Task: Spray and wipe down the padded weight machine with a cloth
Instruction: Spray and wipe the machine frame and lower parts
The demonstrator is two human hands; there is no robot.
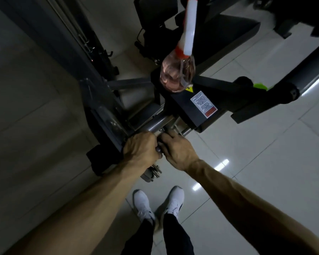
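Both hands, left hand and right hand, clamp the grey bar (fingers hidden underneath); spray bottle stands beyond it, top blurred.

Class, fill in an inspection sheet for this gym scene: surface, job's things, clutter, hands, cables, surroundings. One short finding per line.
Surface: black machine frame bearing a warning label.
Job's things: spray bottle standing on the frame; green cloth, partly hidden.
Clutter: nothing seen.
Hands: left hand and right hand both gripping a metal bar.
Cables: thin lines on the upright at left, too dark to identify.
Surroundings: pale tiled floor, white shoes.
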